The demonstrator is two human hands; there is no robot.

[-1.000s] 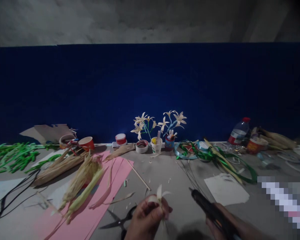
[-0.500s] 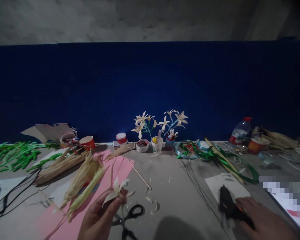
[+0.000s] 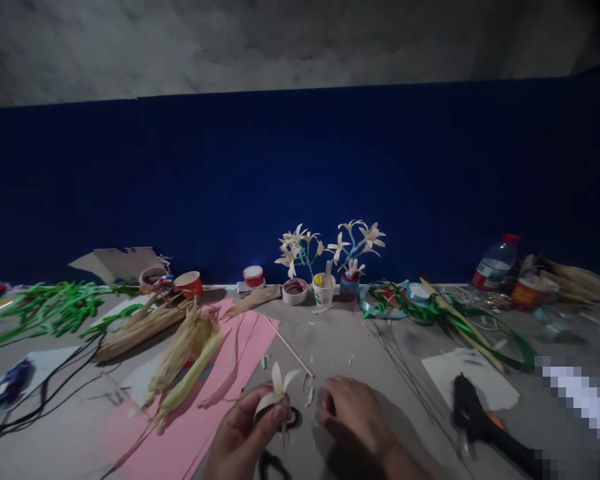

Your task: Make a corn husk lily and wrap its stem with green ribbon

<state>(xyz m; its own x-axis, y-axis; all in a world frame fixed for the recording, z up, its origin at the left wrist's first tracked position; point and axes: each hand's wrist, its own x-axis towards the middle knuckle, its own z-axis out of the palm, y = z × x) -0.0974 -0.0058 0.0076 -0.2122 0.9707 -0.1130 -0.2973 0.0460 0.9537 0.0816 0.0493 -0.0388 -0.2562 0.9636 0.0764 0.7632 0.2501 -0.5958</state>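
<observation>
Curved-petal flwr [image 3: 279, 383] in L hand [image 3: 246, 425]

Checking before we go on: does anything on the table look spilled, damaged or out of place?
No clear spill or damage. Slightly untidy, though: pale scraps lie loose beside the right hand, and scissors lie partly hidden by the left hand, which holds a flower. The glue gun overlaps white paper.
</observation>
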